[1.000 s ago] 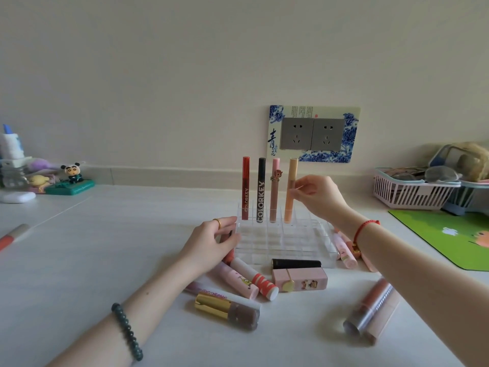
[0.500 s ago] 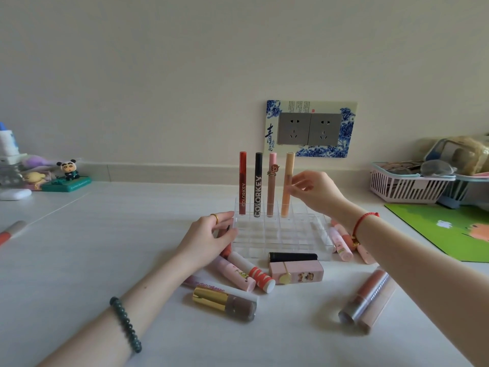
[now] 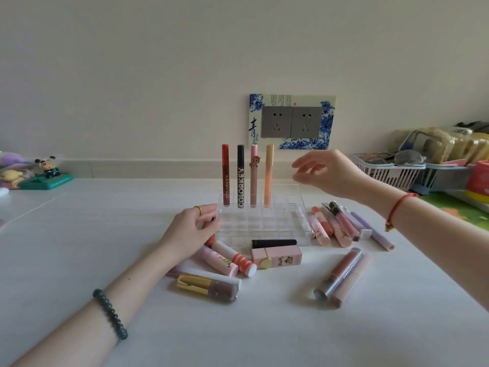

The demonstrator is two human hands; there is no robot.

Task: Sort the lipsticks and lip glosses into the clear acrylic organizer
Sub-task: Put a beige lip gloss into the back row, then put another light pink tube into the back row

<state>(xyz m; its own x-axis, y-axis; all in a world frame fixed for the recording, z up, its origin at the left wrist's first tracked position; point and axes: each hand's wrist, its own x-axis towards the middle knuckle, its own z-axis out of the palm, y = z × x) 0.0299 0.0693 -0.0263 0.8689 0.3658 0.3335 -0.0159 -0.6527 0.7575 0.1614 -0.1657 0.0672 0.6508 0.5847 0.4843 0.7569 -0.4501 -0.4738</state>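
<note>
Clear gridded acrylic organizer (image 3: 280, 219), slim peach tube (image 3: 269, 176) upright

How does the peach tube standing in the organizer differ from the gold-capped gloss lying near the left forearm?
The peach tube stands upright in a back-row slot of the clear organizer; the gold-capped gloss lies flat on the table, outside it. The peach tube is slim and pale orange throughout; the gold-capped gloss is stubbier, with a shiny gold cap and brownish body. Both are capped lip products.
</note>
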